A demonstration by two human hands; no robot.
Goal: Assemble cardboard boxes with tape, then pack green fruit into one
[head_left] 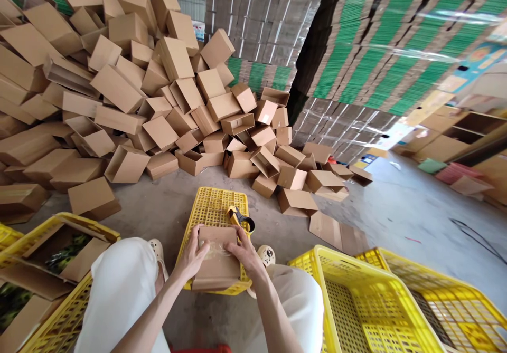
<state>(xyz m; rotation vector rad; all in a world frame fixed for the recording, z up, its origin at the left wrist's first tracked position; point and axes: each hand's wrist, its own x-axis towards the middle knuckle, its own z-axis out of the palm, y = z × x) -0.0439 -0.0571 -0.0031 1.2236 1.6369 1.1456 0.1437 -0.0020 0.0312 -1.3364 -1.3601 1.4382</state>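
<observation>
A small cardboard box (217, 271) lies flat on an upturned yellow plastic crate (209, 201) between my knees, its top closed. My left hand (193, 255) grips the box's left side, thumb on top. On the opposite side, my right hand (246, 251) holds it the same way. Just beyond the right hand, a yellow and black tape dispenser (240, 219) rests on the crate. The undersides of my fingers are partly hidden.
A big heap of cardboard boxes (162, 89) fills the far left. Bundled green-striped flat cartons (380, 41) tower at right. To my left, a yellow crate (59, 217) holds open boxes with dark green contents. Yellow crates (356, 284) stand to my right.
</observation>
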